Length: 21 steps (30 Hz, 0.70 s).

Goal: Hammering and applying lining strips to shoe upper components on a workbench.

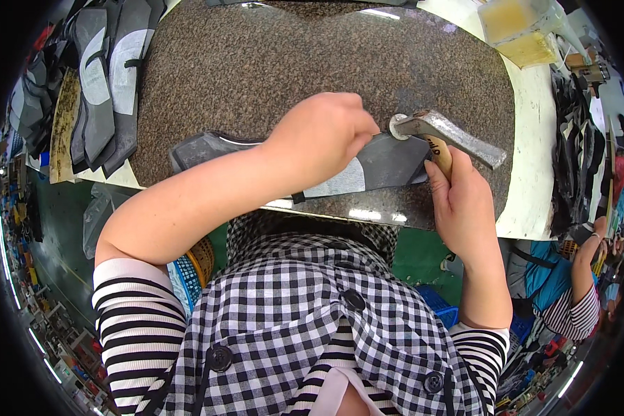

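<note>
Your right hand (464, 197) is closed around the wooden handle of a hammer (441, 158), thumb laid along it. The hammer's metal head lies crosswise above the grip, its round pale face at the upper edge of a dark grey piece (395, 166), near the right end. Contact between face and piece: cannot tell.

Your left hand (326, 135) reaches over the same piece, thumb and fingers drawn together at its upper edge, just left of the hammer face. Whether they pinch the material: cannot tell.

The piece lies flat along the near edge of a speckled brown slab (312, 62), a pale patch on it partly under your left hand. Upper left: a pile of similar pieces (97, 76). Upper right: a yellowish box (523, 31).
</note>
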Tool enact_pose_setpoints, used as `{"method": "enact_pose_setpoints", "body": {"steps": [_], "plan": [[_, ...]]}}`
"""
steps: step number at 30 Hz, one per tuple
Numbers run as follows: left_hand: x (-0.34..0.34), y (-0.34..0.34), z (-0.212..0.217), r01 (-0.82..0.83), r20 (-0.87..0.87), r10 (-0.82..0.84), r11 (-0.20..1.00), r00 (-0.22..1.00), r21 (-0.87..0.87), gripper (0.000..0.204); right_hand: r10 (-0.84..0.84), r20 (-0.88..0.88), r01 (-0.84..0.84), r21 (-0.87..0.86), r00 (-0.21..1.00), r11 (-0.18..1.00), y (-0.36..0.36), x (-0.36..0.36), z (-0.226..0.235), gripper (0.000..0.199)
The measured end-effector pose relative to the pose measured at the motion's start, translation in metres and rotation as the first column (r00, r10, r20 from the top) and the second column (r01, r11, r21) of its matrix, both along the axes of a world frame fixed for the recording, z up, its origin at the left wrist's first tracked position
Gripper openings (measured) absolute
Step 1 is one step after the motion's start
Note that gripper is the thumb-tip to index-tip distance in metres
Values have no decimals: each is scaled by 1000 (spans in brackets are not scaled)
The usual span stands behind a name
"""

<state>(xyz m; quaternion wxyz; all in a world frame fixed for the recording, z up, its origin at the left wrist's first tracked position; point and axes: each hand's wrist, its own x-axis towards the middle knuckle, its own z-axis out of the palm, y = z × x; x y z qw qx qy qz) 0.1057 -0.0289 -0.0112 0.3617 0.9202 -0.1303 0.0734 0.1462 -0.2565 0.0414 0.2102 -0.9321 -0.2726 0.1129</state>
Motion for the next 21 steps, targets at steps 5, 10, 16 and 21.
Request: {"method": "enact_pose_setpoints", "body": {"steps": [5, 10, 16, 21], "plan": [[-4, -7, 5, 83, 201, -160, 935, 966, 346, 26, 77, 222, -118, 175, 972, 977, 3, 5, 1, 24], [-4, -6, 4, 70, 220, -170, 913, 960, 401, 28, 117, 94, -119, 14, 989, 993, 9, 2, 2, 22], [3, 15, 14, -45, -192, 66, 993, 979, 111, 12, 86, 107, -87, -1, 990, 996, 9, -13, -4, 20], [-10, 11, 15, 136, 38, -160, 924, 986, 358, 10, 84, 114, -91, 56, 990, 994, 9, -12, -8, 20]]}}
